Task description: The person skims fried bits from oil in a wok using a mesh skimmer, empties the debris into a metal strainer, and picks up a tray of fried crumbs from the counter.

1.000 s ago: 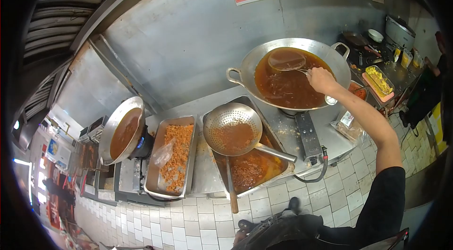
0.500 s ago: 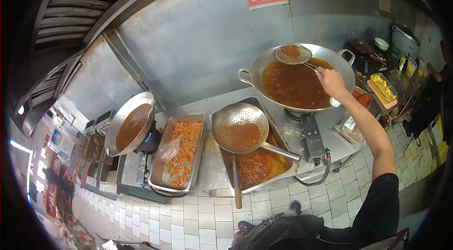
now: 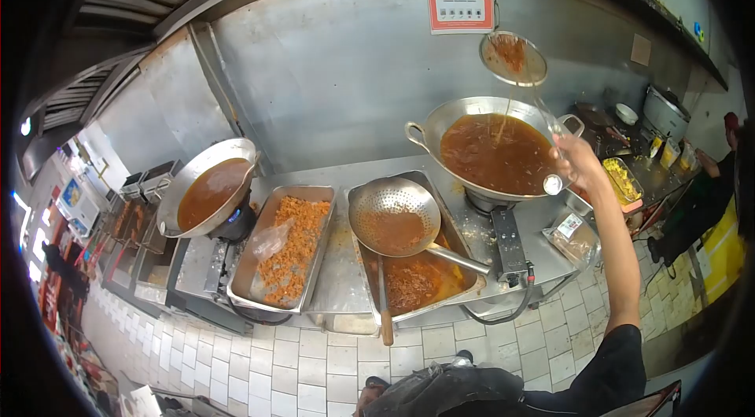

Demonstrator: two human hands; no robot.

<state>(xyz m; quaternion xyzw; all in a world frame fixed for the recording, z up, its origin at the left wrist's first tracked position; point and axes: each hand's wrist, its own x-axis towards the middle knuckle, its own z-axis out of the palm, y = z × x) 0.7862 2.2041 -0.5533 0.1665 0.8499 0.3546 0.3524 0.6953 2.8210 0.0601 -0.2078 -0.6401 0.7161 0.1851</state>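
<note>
My right hand [image 3: 578, 162] is closed around the handle of a round mesh skimmer [image 3: 528, 63]. The skimmer is tilted above the large wok [image 3: 480, 107], with reddish-brown bits in it. Thin streams of liquid run down from it into the brown oil [image 3: 494, 153]. At the bottom edge, a small piece of my left hand [image 3: 368, 400] shows beside my dark apron; its fingers cannot be made out. A perforated ladle strainer [image 3: 395, 208] with brown bits rests over a deep metal tray [image 3: 464, 291] of oily reddish crumbs.
Left of it, another metal tray [image 3: 297, 311] holds orange crumbs and a plastic bag [image 3: 271, 238]. A second wok of oil [image 3: 169, 208] stands on a burner at far left. A wooden-handled tool [image 3: 385, 315] juts past the counter edge. Another person [image 3: 700, 197] stands at right.
My right hand has lifted the skimmer from just over the oil to well above the wok and tipped it; liquid now drips. The whole view has shifted slightly.
</note>
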